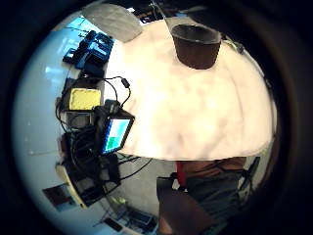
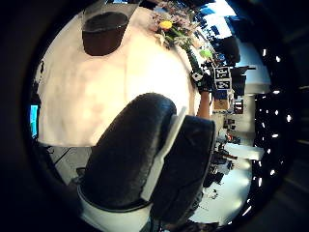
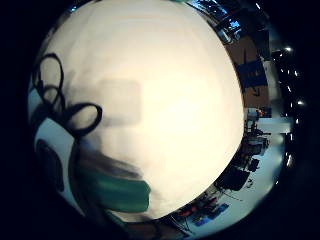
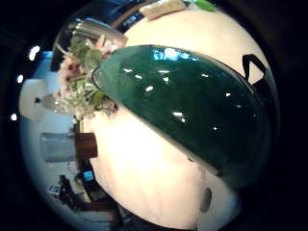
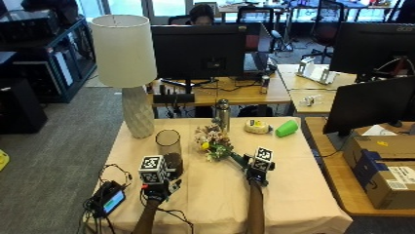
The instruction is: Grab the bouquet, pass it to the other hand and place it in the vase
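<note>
Bouquet held in the right hand, off the table.
The right hand (image 5: 258,168) gripped the bouquet (image 5: 213,142) by its stems, right of the vase (image 5: 169,152). The left hand (image 5: 158,186) hovered near the vase; I couldn't tell its fingers.

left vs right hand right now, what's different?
The right hand grips the bouquet by its green stem end, flowers lying on the tablecloth; the left hand holds nothing. The left hand sits beside the glass vase; the right hand is further from it, across the bouquet. Both are black-gloved, over the table.
</note>
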`<act>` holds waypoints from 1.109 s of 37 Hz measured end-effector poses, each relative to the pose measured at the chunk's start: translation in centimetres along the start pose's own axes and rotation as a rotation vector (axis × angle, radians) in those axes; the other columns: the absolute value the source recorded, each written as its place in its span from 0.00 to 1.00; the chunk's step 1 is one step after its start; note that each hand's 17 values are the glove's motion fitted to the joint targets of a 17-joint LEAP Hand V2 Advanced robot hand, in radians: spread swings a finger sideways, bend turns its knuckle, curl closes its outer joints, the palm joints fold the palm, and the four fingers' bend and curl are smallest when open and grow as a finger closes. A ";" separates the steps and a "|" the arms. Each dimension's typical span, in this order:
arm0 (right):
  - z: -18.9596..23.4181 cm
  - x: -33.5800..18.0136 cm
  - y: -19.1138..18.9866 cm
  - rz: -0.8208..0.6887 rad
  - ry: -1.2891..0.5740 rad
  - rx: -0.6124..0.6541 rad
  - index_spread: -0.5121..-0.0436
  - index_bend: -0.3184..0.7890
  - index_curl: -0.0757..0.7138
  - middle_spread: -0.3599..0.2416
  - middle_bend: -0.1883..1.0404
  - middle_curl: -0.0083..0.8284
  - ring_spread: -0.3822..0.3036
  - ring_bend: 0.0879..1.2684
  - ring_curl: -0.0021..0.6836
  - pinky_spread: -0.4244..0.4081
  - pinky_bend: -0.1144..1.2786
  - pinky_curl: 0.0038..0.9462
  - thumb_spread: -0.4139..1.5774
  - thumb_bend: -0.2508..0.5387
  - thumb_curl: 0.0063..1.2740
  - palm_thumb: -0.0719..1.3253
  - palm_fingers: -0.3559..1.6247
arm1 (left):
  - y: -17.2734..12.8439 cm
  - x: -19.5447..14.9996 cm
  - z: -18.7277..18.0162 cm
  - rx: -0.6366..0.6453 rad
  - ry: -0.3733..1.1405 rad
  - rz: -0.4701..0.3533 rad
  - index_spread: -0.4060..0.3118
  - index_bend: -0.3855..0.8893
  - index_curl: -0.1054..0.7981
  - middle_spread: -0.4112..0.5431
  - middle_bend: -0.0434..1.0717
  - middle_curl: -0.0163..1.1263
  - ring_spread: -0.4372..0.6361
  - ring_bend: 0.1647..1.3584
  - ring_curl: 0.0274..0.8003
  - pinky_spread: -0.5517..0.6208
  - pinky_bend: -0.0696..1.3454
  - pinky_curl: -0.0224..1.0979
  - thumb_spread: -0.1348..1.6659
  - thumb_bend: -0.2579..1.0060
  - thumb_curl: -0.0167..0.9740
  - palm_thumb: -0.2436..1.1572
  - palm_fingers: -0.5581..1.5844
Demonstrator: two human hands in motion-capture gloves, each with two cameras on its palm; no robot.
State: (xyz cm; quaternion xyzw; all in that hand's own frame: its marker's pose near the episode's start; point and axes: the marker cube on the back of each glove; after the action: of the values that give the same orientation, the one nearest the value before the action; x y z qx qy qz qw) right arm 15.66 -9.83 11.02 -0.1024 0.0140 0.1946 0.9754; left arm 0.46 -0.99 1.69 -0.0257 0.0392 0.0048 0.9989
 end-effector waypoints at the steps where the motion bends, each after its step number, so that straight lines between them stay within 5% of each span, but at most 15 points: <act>1: 0.1 0.1 0.3 0.007 0.007 -0.027 0.52 0.50 0.45 0.31 0.58 0.51 0.29 0.54 0.64 0.27 0.47 0.38 0.50 0.41 0.41 0.71 0.87 | 0.0 0.1 0.0 0.000 0.004 0.000 0.51 0.42 0.42 0.66 0.21 0.29 0.86 0.33 0.27 0.91 0.37 0.30 0.64 0.16 0.16 0.12 0.27; 14: -1.4 -0.6 1.1 -0.032 -0.203 -0.017 0.53 0.48 0.57 0.27 0.65 0.59 0.25 0.63 0.71 0.16 0.50 0.44 0.40 0.31 0.49 0.76 0.89 | -0.5 1.8 -2.3 0.101 0.090 0.065 0.51 0.42 0.43 0.66 0.21 0.29 0.86 0.33 0.27 0.91 0.38 0.31 0.64 0.16 0.16 0.12 0.28; 19: -3.7 -2.8 2.1 -0.113 -0.497 -0.007 0.53 0.49 0.61 0.27 0.66 0.61 0.25 0.64 0.73 0.15 0.51 0.45 0.38 0.29 0.51 0.77 0.88 | -1.6 4.7 -4.2 0.194 0.282 0.160 0.51 0.43 0.43 0.65 0.21 0.30 0.85 0.33 0.27 0.89 0.39 0.32 0.64 0.16 0.17 0.12 0.30; 25: -5.3 -5.5 4.2 -0.254 -0.979 -0.223 0.53 0.49 0.65 0.27 0.67 0.63 0.25 0.64 0.74 0.14 0.52 0.46 0.37 0.28 0.53 0.77 0.88 | -3.4 9.0 -5.4 0.210 0.623 0.270 0.50 0.44 0.45 0.62 0.22 0.30 0.80 0.32 0.27 0.85 0.39 0.31 0.66 0.19 0.19 0.17 0.38; 30: -5.3 -5.3 4.5 -0.206 -0.936 -0.105 0.53 0.49 0.68 0.27 0.67 0.64 0.25 0.65 0.74 0.14 0.52 0.47 0.36 0.28 0.54 0.77 0.88 | -5.5 11.7 -5.3 0.181 0.847 0.357 0.49 0.45 0.47 0.57 0.22 0.30 0.73 0.31 0.28 0.79 0.38 0.32 0.67 0.19 0.21 0.19 0.45; 38: -5.6 -6.1 7.1 -0.107 -0.777 -0.001 0.52 0.48 0.72 0.28 0.68 0.65 0.25 0.66 0.75 0.13 0.52 0.47 0.35 0.28 0.56 0.77 0.88 | -7.8 16.9 -6.5 0.172 1.000 0.365 0.44 0.48 0.52 0.43 0.29 0.34 0.59 0.29 0.29 0.69 0.28 0.30 0.66 0.22 0.27 0.29 0.58; 41: -6.5 -8.0 8.5 -0.191 -0.908 -0.026 0.52 0.48 0.73 0.28 0.68 0.66 0.25 0.66 0.75 0.13 0.52 0.47 0.35 0.28 0.57 0.76 0.88 | -8.7 18.2 -7.3 0.173 1.053 0.377 0.42 0.47 0.53 0.38 0.30 0.35 0.55 0.27 0.29 0.67 0.25 0.30 0.65 0.22 0.29 0.33 0.59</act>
State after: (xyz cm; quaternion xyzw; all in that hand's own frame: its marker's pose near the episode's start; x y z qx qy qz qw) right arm 5.05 -6.49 3.50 -0.0199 -0.4263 0.1293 0.8951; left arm 18.12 -9.91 -6.61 0.0647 0.5364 0.1665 0.8249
